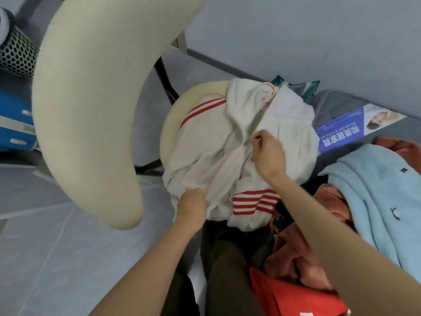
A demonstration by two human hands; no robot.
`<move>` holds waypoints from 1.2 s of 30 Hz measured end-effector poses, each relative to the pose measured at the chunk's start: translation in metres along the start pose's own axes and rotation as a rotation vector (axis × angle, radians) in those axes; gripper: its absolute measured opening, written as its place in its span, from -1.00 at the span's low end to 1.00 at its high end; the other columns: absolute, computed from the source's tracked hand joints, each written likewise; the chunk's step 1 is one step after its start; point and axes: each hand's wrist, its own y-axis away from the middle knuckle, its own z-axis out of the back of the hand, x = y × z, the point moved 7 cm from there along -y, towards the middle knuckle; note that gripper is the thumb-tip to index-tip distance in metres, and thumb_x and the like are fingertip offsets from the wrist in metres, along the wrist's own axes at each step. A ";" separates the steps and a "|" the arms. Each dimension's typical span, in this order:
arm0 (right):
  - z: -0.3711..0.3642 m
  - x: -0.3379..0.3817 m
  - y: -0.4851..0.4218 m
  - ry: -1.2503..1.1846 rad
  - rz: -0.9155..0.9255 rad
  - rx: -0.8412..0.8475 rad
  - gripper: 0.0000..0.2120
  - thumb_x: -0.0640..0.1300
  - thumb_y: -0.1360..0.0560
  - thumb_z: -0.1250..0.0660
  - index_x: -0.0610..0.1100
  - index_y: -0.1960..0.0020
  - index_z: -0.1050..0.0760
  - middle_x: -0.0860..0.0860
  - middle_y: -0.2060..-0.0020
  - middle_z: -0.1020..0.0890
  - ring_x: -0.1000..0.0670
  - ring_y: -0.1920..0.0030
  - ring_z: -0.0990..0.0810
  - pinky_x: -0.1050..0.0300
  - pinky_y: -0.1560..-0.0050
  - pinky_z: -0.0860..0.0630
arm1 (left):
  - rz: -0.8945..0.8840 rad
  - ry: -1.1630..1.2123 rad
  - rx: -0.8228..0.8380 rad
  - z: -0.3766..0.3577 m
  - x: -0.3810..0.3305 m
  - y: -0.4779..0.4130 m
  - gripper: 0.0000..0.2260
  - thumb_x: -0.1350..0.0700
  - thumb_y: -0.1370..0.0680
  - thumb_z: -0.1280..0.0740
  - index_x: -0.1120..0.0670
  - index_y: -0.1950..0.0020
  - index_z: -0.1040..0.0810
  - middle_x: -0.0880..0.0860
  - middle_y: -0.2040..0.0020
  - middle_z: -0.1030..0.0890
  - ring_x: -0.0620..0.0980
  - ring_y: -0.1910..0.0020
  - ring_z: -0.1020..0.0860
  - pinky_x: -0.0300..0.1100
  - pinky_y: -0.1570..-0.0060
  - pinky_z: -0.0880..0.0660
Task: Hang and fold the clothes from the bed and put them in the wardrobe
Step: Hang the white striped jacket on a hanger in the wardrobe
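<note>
On the round cream seat of a chair (169, 124), just beside the bed (335, 108), lies a white jacket (205, 144) with red stripes at its cuffs and hem. It is spread in a rumpled heap that covers most of the seat and hangs over the near edge. The person stands over it with both bare arms reaching down. The left hand (192, 205) is at the jacket's near edge, its fingers curled into a bunch of the white cloth. The right hand (268, 153) is at the middle of the jacket, where its fingers (257, 139) pinch the front seam; whether there is a zip tab between them I cannot tell.

The chair's curved cream backrest (91, 99) fills the left of the view, close and blurred, above a grey tiled floor (57, 258). Behind it, against the wall, sit a blue box (13, 124) and something with a perforated mesh side (16, 55).

On the bed to the right, more clothes lie piled: a light blue fleece (376, 190) uppermost, salmon-pink cloth (293, 254) under and beside it, and a red garment (291, 295) nearest the person. A blue printed leaflet (341, 131) lies on the grey sheet between the jacket and the fleece, and the corner of a teal bag (303, 87) shows behind the jacket's collar.
</note>
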 end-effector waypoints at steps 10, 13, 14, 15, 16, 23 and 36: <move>0.035 -0.029 -0.057 -0.182 -0.049 -0.021 -0.89 -0.16 -0.60 -0.24 -0.16 -0.01 -0.51 -0.06 0.15 -0.62 -0.05 0.26 -0.57 0.17 0.16 -0.50 | -0.222 -0.114 -0.117 0.017 -0.073 -0.027 -0.66 -0.04 -0.62 -0.17 0.12 -0.32 -0.34 0.08 -0.13 -0.54 0.07 -0.07 -0.54 -0.09 0.04 -0.48; 0.036 -0.033 -0.065 -0.213 -0.025 0.051 -0.91 -0.16 -0.59 -0.27 -0.14 0.03 -0.53 -0.04 0.22 -0.60 0.05 0.35 -0.54 0.35 0.29 -0.43 | -0.361 -0.002 -0.259 0.042 -0.130 -0.047 -0.69 -0.03 -0.61 -0.18 0.10 -0.29 -0.37 0.09 -0.05 -0.56 0.10 -0.02 -0.54 -0.03 0.04 -0.49; 0.035 -0.035 -0.068 -0.205 -0.010 0.085 -0.90 -0.15 -0.58 -0.27 -0.14 0.03 -0.54 -0.04 0.22 -0.61 0.04 0.35 -0.54 0.30 0.25 -0.45 | -0.396 0.020 -0.280 0.047 -0.145 -0.054 -0.73 -0.02 -0.62 -0.18 0.10 -0.23 -0.40 0.08 0.03 -0.56 0.10 0.04 -0.54 -0.04 0.10 -0.48; 0.034 -0.036 -0.070 -0.184 0.003 0.124 -0.89 -0.14 -0.58 -0.27 -0.15 0.02 -0.55 -0.04 0.22 -0.62 0.02 0.33 -0.56 0.22 0.21 -0.47 | -0.424 0.049 -0.299 0.051 -0.156 -0.060 -0.80 0.01 -0.62 -0.18 0.11 -0.12 -0.44 0.04 0.14 -0.54 0.09 0.13 -0.53 -0.06 0.15 -0.45; 0.034 -0.038 -0.072 -0.148 0.021 0.153 -0.88 -0.14 -0.58 -0.27 -0.16 0.02 -0.55 -0.05 0.21 -0.62 0.00 0.30 -0.57 0.14 0.18 -0.49 | -0.444 0.084 -0.311 0.053 -0.161 -0.066 -0.84 0.04 -0.62 -0.19 0.11 0.02 -0.45 0.00 0.27 -0.48 0.07 0.24 -0.49 -0.08 0.20 -0.43; 0.038 -0.065 -0.101 -0.215 -0.140 0.000 -0.86 -0.14 -0.58 -0.25 -0.18 -0.03 -0.55 -0.05 0.11 -0.63 -0.02 0.15 -0.56 0.20 0.15 -0.39 | -0.348 0.253 -0.170 0.013 -0.142 -0.083 -0.66 0.14 -0.62 -0.22 0.07 0.36 -0.31 -0.06 0.45 -0.35 -0.11 0.44 -0.36 -0.16 0.30 -0.34; 0.006 -0.088 -0.148 0.686 0.006 0.213 -0.78 -0.21 -0.53 -0.10 -0.11 -0.16 -0.34 -0.06 0.03 -0.61 -0.15 -0.05 -0.47 -0.03 0.04 -0.18 | -0.125 0.632 -0.058 0.057 -0.177 -0.168 -0.71 -0.06 -0.57 -0.21 -0.02 0.33 -0.35 -0.09 0.34 -0.45 -0.11 0.32 -0.44 -0.09 0.17 -0.43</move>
